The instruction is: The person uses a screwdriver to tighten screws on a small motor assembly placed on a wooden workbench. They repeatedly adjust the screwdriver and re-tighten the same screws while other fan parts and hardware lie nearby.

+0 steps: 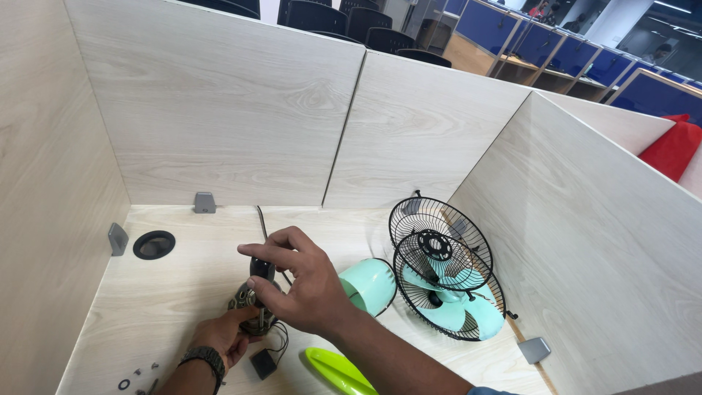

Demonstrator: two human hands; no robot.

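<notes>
Near the bench's front edge: left hand (223, 336) cupping motor (254, 307), right hand (307, 281) pinching black part (261, 268) on top; bare wood towards left wall.

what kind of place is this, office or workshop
Most likely an open-plan office, with one desk used as a workbench. Pale wood partitions wall in the desk, blue cubicles and black chairs stand behind, and both hands work on a fan motor beside two wire fan guards.

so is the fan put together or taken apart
Taken apart. The two black wire grilles and mint blade lean against the partition, the mint housing lies on the desk, and both hands hold the bare motor.
</notes>
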